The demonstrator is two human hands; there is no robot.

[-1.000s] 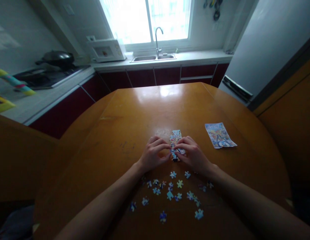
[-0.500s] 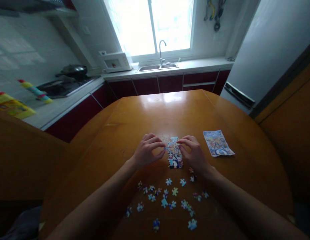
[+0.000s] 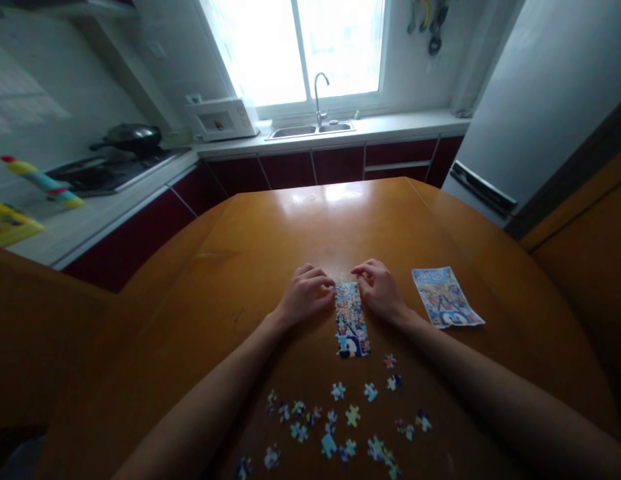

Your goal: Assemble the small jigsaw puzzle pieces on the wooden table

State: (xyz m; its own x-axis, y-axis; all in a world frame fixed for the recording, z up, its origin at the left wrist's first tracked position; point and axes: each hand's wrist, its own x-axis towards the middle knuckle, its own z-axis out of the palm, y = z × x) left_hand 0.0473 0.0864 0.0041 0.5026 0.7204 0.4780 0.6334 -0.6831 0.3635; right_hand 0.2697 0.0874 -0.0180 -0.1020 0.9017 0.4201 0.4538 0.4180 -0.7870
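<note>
A partly joined jigsaw puzzle (image 3: 351, 317), a narrow upright strip with a blue and white figure at its bottom, lies on the table between my hands. My left hand (image 3: 307, 293) is at its upper left edge, thumb and fingertips closed on a small puzzle piece that the fingers mostly hide. At the upper right corner, my right hand (image 3: 381, 290) rests with bent fingers, thumb and index slightly apart, and nothing visible between them. Several loose pieces lie nearer to me, among them a yellow-green piece (image 3: 353, 416) and a light blue piece (image 3: 329, 445).
A creased picture sheet (image 3: 447, 298) lies to the right on the wooden table (image 3: 290, 233). Beyond the table stand a counter with a sink (image 3: 310, 130), a microwave (image 3: 223, 120) and a stove with a pan (image 3: 133, 138). A fridge (image 3: 530, 100) is at the right.
My right hand has moved off the puzzle's surface to its upper right corner. My left fingers, with the small piece, are now at the upper left edge. The view has shifted slightly.
</note>
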